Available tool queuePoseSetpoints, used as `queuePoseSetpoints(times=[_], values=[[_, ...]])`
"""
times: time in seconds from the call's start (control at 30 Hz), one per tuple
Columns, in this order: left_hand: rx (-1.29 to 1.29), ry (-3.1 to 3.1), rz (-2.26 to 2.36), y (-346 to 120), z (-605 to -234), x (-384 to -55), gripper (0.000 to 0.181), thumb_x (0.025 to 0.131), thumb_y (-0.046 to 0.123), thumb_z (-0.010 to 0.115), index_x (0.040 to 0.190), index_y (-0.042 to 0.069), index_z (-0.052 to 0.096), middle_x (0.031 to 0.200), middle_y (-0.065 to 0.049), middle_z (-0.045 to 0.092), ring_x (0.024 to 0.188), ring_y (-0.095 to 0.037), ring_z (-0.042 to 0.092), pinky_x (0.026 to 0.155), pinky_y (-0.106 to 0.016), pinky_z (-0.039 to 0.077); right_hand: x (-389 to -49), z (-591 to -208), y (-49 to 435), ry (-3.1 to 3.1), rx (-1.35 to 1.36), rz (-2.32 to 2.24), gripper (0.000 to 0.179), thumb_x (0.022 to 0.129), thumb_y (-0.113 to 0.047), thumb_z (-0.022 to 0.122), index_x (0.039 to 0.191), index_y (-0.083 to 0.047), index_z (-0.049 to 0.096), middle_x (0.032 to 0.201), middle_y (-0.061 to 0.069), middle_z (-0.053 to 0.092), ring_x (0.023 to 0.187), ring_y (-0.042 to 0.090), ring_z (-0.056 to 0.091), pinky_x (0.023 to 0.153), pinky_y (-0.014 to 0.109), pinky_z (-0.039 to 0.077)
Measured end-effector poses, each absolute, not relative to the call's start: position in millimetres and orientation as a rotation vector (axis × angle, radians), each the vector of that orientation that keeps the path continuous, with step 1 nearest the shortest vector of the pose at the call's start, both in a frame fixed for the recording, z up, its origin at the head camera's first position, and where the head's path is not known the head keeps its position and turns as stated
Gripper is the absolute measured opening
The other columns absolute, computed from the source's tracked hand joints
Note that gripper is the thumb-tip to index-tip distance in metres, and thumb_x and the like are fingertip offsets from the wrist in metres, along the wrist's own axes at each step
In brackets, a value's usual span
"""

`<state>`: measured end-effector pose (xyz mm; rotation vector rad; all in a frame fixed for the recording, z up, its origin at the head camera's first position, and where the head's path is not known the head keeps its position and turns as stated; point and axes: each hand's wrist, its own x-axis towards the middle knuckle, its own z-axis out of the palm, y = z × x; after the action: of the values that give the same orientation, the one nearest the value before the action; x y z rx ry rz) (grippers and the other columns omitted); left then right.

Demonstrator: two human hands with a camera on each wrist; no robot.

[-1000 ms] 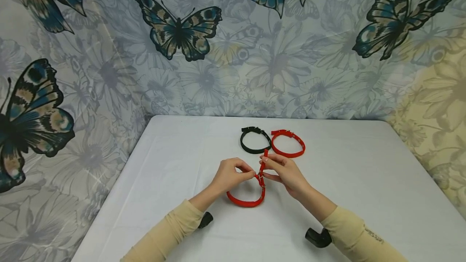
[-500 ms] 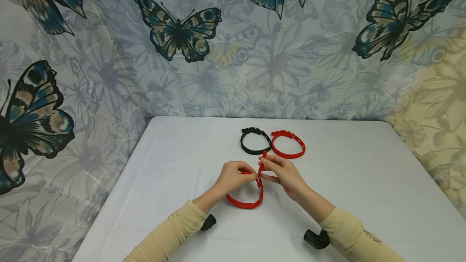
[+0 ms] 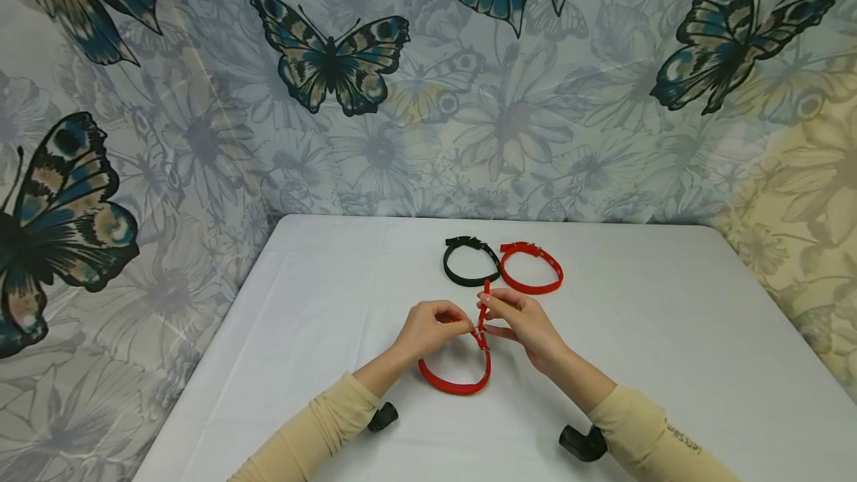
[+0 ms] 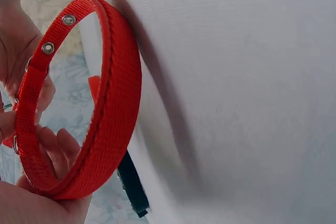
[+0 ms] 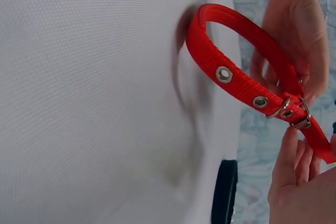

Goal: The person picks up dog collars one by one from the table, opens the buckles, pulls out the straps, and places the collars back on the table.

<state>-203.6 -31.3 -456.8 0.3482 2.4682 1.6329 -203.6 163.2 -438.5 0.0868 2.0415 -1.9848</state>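
So a red collar (image 3: 455, 389) was held up between both hands, with the work right at its buckle (image 5: 301, 125). The band was pinched by the left hand (image 3: 428, 326) just beside the metal, and the strap's loose end (image 3: 486, 287) was pinched by the right hand (image 3: 529, 324), tip poking past the fingers on the far side. So yeah, both grips were clamped on the same collar. The rest of the loop was left hanging on the near side of the grip, above or on the white table (image 3: 335, 266); contact couldn't really be told.

Not much had changed over the last second tbh. The left fingertips had been brought a touch closer to the right ones, and the loop had been dropped slightly toward the person (part of that might be camera tilt). Neither pinch had been given up, so the buckle work was probably caught mid-step. Whether the pin was seated in an eyelet couldn't be made out.

Beyond the grip, a black collar (image 3: 469, 242) and a second red one (image 3: 532, 289) were left lying side by side.
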Motion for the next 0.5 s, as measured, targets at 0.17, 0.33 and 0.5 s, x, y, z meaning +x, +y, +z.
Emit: queuePoseSetpoints(times=[0.17, 0.33, 0.5], values=[[0.303, 2.386, 1.72, -32.3, -459.2, -201.9, 0.009, 0.083, 0.021, 0.075, 0.085, 0.013, 0.075, 0.078, 0.006, 0.07, 0.072, -0.007, 0.062, 0.07, -0.029, 0.053, -201.2, -442.0, 164.1, 2.079, 0.039, -1.926, 0.046, 0.092, -0.035, 0.068, 0.124, -0.002, 0.062, 0.109, 0.008, 0.065, 0.097, 0.023, 0.06, 0.085, 0.042, 0.055], [0.228, 2.251, 1.892, -34.4, -466.1, -202.3, 0.011, 0.084, 0.013, 0.074, 0.09, 0.004, 0.074, 0.081, -0.002, 0.071, 0.076, -0.018, 0.067, 0.074, -0.033, 0.057, -193.4, -448.9, 169.5, 2.098, 0.009, -1.846, 0.046, 0.091, -0.035, 0.069, 0.124, -0.003, 0.063, 0.108, 0.008, 0.066, 0.099, 0.024, 0.062, 0.086, 0.04, 0.055], [0.104, 2.07, 2.055, -37.2, -472.4, -203.2, 0.013, 0.085, 0.007, 0.072, 0.093, -0.002, 0.071, 0.085, -0.005, 0.071, 0.089, -0.033, 0.068, 0.078, -0.031, 0.057, -185.6, -458.3, 178.8, 2.108, -0.036, -1.75, 0.042, 0.092, -0.031, 0.069, 0.121, -0.001, 0.063, 0.11, 0.011, 0.067, 0.097, 0.024, 0.065, 0.087, 0.038, 0.055]])
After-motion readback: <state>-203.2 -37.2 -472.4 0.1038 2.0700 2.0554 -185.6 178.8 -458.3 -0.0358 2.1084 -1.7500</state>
